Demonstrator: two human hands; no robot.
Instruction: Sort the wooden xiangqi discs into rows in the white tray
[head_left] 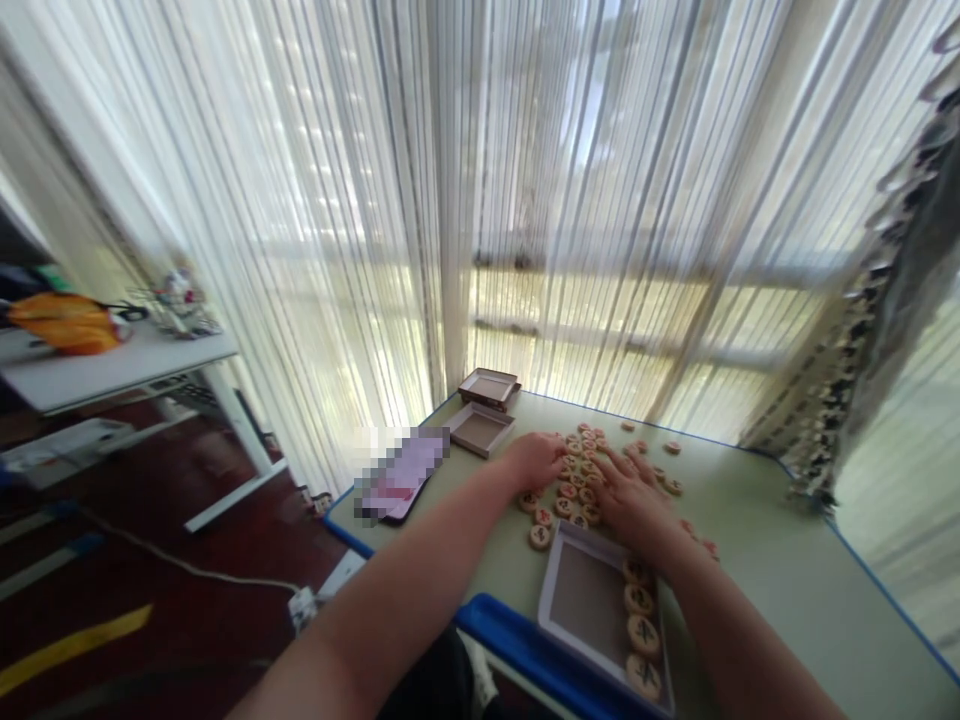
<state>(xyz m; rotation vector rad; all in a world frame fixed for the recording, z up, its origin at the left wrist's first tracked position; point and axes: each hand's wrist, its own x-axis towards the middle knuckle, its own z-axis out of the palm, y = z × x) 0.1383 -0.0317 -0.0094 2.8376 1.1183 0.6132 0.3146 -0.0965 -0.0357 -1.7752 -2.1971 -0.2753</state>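
Round wooden pieces with red or dark characters (pixel 542 516) lie in a loose cluster on the pale green table (pixel 757 560). At the cluster's left edge is my left hand (pixel 538 460), its fingers curled against the pieces; whether it grips one is hidden. My right hand (pixel 630 495) rests palm down over pieces on the right side, fingers spread. Nearer to me, an open shallow box (pixel 589 590) holds several pieces in a column along its right side, partly beneath my right forearm.
Another shallow box (pixel 481 429) and a small stacked box (pixel 489 384) sit at the back left, beside a pixelated flat object (pixel 405 478). Sheer curtains hang behind. A white side table (pixel 150 365) with an orange bag (pixel 67 322) stands far left.
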